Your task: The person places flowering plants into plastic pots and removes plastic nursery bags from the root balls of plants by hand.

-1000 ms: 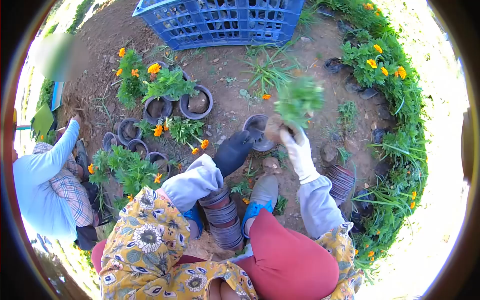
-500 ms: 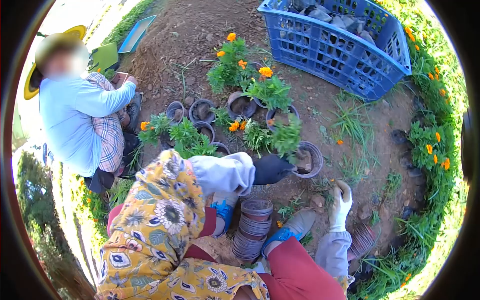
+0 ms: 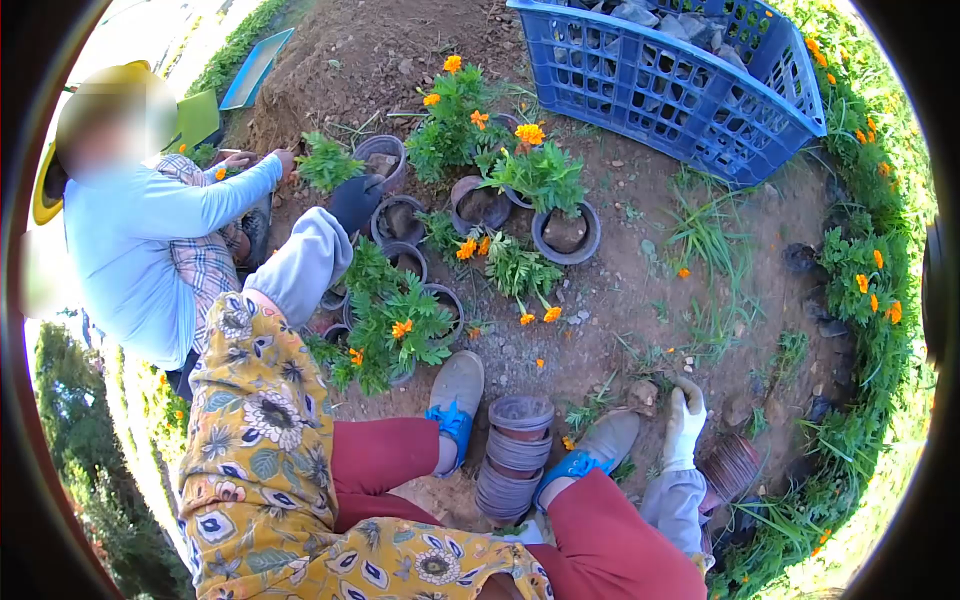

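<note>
My left hand [image 3: 358,203], in a dark glove, grips a plastic plant pot [image 3: 392,168] at the back left, with soil inside. A leafy green marigold plant [image 3: 326,163] leans out at the pot's left side; the fingertips are partly hidden. My right hand [image 3: 685,422], in a white glove, hangs low over the soil with fingers loosely bent and nothing visible in them. Just right of it lies a stack of pots [image 3: 732,468]. Another stack of pots [image 3: 516,450] stands between my shoes. Potted marigolds [image 3: 540,178] and soil-filled pots [image 3: 566,235] stand ahead.
A blue crate [image 3: 670,95] holding dark bagged clumps stands at the back right. At the left, close to my left hand, a person in a light blue top [image 3: 150,235] sits with hands forward. Cut marigolds [image 3: 520,268] lie on the soil. A planted row [image 3: 865,290] borders the right.
My left hand has carried the pot and plant from the middle right to the back left, near the seated person. That person's hands have reached forward. My right hand has barely moved.
</note>
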The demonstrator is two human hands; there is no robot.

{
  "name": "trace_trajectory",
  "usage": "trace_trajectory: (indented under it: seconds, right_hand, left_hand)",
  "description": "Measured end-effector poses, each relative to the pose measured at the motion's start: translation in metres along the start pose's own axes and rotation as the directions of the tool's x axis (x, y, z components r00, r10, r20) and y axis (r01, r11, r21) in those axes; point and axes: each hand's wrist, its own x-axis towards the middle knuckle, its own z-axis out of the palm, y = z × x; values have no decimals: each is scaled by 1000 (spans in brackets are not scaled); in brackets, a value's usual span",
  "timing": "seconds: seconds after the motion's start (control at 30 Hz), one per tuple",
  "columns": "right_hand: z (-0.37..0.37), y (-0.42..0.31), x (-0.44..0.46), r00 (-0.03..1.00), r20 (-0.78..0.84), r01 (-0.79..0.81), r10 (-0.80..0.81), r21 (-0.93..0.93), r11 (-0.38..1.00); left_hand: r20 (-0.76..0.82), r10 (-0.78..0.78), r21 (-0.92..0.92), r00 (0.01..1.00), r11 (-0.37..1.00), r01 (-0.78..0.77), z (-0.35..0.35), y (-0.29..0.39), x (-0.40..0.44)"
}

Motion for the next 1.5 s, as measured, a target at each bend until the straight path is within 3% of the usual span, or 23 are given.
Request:
trace_trajectory:
  seconds: [0.03,0.13,0.17,0.2,0.27,0.33,0.4,0.47,0.53,0.63,0.77,0.87,0.9,1.07,1.13,1.2,1.3,1.33,1.43,1.5]
  right_hand:
    - [-3,10,2,1000,-3,-14,14,0,1000]
    - [-10,19,-1,1000,-12,-11,11,16,1000]
    - [-12,17,-5,999,-26,-18,19,20,1000]
    - [-13,9,-10,999,-32,-29,29,6,1000]
    - [-12,-7,-12,996,-61,-71,70,1,998]
    - [-11,-2,-11,992,-83,-97,99,29,995]
    - [-11,11,-9,992,-95,-81,86,60,995]
    - [-7,3,-9,996,-70,-51,54,48,998]
    - [-7,-12,-17,998,-51,32,-32,0,999]
    - [-7,-6,-20,999,-35,-18,20,64,998]
    - [-11,4,-19,999,-30,-31,32,30,999]
    - [-17,8,-22,999,-43,0,0,9,1000]
    - [-18,10,-23,999,-46,13,-13,8,1000]
    - [-22,19,-27,992,-73,-96,99,43,994]
    - [-24,20,-28,990,-78,-112,119,95,989]
    - [-25,27,-27,984,-82,-137,155,197,971]
    - [-28,52,-18,912,-395,60,-112,-143,988]
    - [-34,55,-13,880,-460,37,-116,-176,984]
    - [-48,46,0,762,-634,-42,-132,-251,967]
    - [-44,32,2,749,-627,-46,-216,-374,926]
  left_hand:
    - [175,-7,32,985,999,2,2,-4,10]
    - [200,-220,87,955,975,206,1,23,21]
    - [1,-39,53,999,998,39,-3,54,15]
    - [-190,141,38,971,990,-137,-5,94,3]
    - [-38,383,-66,923,921,-385,-13,177,-21]
    - [188,441,-330,878,870,-367,6,234,-64]
    - [535,452,-471,714,861,-192,39,264,-110]
    - [591,577,-576,564,791,-207,82,268,-150]
    - [875,308,-402,374,892,206,104,281,-181]
    - [819,318,-374,478,927,22,148,277,-202]
    - [879,182,-284,442,942,178,145,296,-203]
    - [786,274,-326,554,945,-5,167,292,-214]
    - [689,314,-361,653,930,-67,199,273,-232]
    - [583,341,-223,738,940,-258,186,278,-241]
    - [617,233,-170,752,972,-162,200,272,-245]
    - [609,272,-228,745,960,-164,209,266,-244]
    - [501,531,-470,683,830,-301,205,263,-235]
    - [602,635,-391,484,763,-515,192,264,-229]
    - [477,660,-443,580,751,-490,189,247,-239]
    - [508,616,-387,602,788,-480,205,227,-249]
